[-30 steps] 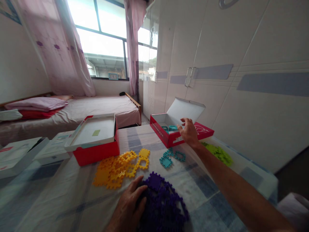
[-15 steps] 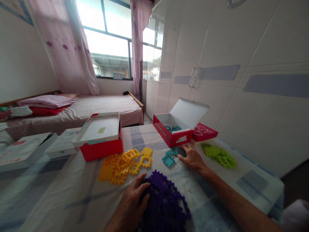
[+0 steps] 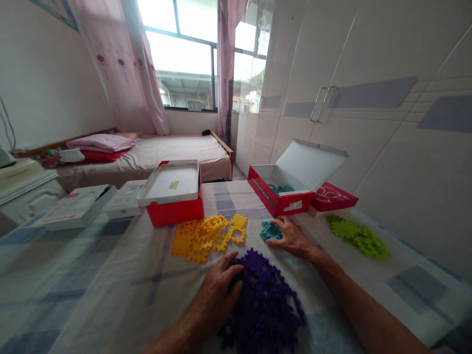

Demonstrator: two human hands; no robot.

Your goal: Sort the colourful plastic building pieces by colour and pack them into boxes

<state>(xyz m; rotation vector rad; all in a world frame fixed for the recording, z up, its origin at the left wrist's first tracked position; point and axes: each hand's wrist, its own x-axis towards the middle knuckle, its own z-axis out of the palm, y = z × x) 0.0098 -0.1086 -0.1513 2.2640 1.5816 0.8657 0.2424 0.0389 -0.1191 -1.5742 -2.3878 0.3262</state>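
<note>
My left hand point(image 3: 219, 285) rests at the left side of a heap of purple interlocking plastic tiles point(image 3: 269, 300), fingers apart and touching the heap's edge. Farther forward, my right hand point(image 3: 293, 238) has its thumb and fingers closed around a small cluster of teal interlocking tiles point(image 3: 271, 231) on the table. The fingers hide part of that cluster. Yellow tiles point(image 3: 201, 236) lie in a spread pile ahead of my left hand. To the right of my right forearm is a pile of lime-green tiles point(image 3: 357, 237).
An open red box point(image 3: 267, 196) with a raised white lid holds more teal tiles. Beside it sits a flat red box point(image 3: 334, 196). Another red box point(image 3: 175, 211) with a white tray on top stands behind the yellow pile, white boxes point(image 3: 79, 206) to its left. A cloth covers the table point(image 3: 110, 295).
The teal tiles are drawn closer together under my right hand. My left hand stays at the purple heap. The camera view has turned slightly left.
</note>
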